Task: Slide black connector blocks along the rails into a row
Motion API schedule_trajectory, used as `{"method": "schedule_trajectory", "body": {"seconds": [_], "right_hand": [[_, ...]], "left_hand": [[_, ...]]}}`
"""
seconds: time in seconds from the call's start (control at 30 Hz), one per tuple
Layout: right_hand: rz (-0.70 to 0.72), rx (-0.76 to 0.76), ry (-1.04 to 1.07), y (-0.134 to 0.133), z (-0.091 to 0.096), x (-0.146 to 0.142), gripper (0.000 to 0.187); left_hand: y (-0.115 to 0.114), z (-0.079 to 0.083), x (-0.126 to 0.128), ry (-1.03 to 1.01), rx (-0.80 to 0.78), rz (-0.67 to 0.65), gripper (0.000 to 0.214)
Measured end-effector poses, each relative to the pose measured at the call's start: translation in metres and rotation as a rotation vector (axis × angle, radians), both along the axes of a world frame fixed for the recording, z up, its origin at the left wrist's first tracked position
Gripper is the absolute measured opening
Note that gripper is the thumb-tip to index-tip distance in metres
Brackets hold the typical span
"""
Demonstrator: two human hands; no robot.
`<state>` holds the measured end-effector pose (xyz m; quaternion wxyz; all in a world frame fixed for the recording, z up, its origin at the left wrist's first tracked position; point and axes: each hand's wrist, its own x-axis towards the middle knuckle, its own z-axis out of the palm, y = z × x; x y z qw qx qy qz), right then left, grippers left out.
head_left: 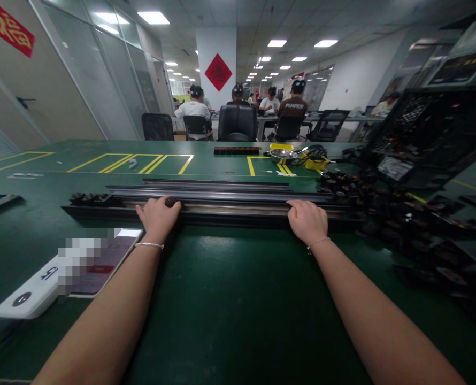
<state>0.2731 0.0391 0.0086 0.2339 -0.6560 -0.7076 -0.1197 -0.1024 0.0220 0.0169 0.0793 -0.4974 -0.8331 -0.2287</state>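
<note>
Black rail (pixel 233 218) is being held lengthwise across the green table (pixel 222 310), directly under the fingers of both hands, its middle stretch being exposed between them. Toward its left end it is being gripped by the left hand (pixel 158 216), whose fingers are being curled over the top, the outermost being spread a little from the rest. A small dark round piece (pixel 170 201) is being enclosed between the left thumb and forefinger; whether it is being pinched or merely touched cannot be told. Toward the other end the rail is being gripped by the right hand (pixel 309 219), its fingers being pressed together and bent over, their tips being hidden.

Just beyond the fingers, other dark rails (pixel 217 193) are being seen, roughly parallel. Left of the left fingers, small black parts (pixel 96 198) are being shown in a row; right of the right fingers, a cluttered heap (pixel 382 206) is being displayed. Nearer than the left fingers, a white device (pixel 41 280) is being seen beside a phone (pixel 96 280). Well beyond both hands, a metal bowl (pixel 283 155) is being seen.
</note>
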Motion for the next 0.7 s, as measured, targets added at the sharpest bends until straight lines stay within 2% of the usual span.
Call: {"method": "schedule_trajectory", "body": {"seconds": [0.7], "right_hand": [[-0.012, -0.028, -0.011, -0.0004, 0.0009, -0.0014, 0.039]], "left_hand": [[0.0015, -0.0022, 0.0061, 0.014, 0.011, -0.049, 0.052]]}}
